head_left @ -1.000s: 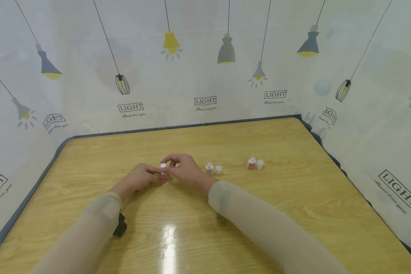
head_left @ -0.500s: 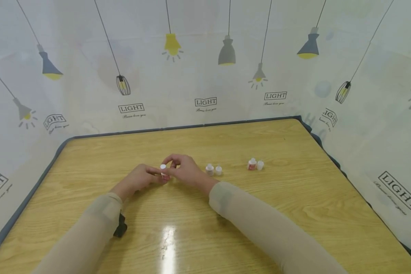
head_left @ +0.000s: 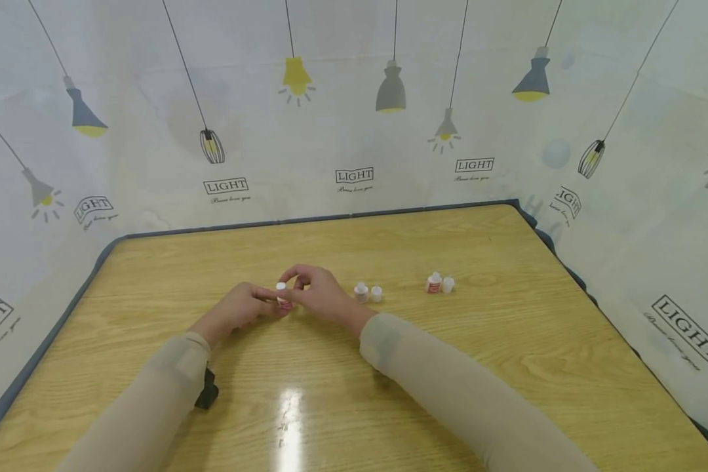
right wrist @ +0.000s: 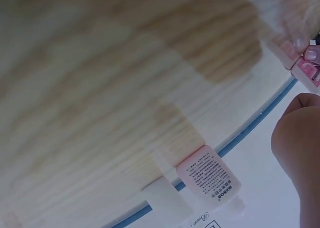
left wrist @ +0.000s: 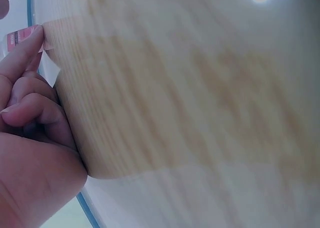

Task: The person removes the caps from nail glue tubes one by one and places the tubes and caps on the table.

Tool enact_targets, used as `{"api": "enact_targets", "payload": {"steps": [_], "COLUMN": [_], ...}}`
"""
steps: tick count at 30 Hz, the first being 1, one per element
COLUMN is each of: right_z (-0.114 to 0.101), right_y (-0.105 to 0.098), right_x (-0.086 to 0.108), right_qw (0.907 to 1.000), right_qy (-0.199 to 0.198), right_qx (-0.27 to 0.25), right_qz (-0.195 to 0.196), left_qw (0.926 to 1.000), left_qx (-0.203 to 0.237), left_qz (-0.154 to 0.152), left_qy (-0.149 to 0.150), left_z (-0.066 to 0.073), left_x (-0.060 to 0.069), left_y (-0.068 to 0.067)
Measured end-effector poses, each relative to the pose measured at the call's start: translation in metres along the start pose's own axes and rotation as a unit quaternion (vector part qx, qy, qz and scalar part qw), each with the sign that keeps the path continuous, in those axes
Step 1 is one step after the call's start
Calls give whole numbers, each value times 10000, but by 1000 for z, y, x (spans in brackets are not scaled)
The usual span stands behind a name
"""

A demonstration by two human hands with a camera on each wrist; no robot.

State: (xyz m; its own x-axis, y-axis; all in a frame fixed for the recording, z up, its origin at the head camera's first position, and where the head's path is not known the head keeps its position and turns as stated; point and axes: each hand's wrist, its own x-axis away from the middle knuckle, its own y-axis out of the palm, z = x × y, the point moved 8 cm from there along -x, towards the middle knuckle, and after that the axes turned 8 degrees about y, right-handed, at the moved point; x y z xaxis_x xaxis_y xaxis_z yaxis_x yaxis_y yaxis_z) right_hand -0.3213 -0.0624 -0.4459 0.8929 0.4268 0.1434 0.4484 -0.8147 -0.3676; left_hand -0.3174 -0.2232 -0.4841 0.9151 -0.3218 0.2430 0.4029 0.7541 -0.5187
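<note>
Fingers of the left hand (head_left: 240,305) pinch a pink-labelled bottle (head_left: 284,304) on the counter (head_left: 401,373); those of the right hand (head_left: 323,290) curl around its white cap (head_left: 280,286), apparently unscrewing it. Steady twisting, then lifting, seems called for. Right of that bottle stand a second bottle (head_left: 361,293) and a third bottle (head_left: 433,284), uncapped.

Table (head_left: 354,246) looks wood-grain, pretty glossy. Bottles (right wrist: 206,170) smooth plastic, caps (head_left: 376,294) too. Sleeves (head_left: 448,387) cloth, kinda matt.
</note>
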Motion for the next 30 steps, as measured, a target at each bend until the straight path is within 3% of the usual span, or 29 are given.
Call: {"api": "enact_targets", "payload": {"steps": [5,12,30], "right_z": [-1,1,4], "right_y": [2,4,7], "right_x": [-1,0,-2], "right_qw": [9998,9996,9989], "right_qy": [-138,61,140], "right_qx": [100,-67,-213], "right_qz": [-133,-266,-386], "left_qw": [10000,10000,10000], "left_qx": [-76,14,-36], "left_qz": [32,19,12], "left_qy": [12,-5,0], "left_z": [-1,-2,-5], "left_x": [0,-1,-4], "left_y": [0,0,-2]}}
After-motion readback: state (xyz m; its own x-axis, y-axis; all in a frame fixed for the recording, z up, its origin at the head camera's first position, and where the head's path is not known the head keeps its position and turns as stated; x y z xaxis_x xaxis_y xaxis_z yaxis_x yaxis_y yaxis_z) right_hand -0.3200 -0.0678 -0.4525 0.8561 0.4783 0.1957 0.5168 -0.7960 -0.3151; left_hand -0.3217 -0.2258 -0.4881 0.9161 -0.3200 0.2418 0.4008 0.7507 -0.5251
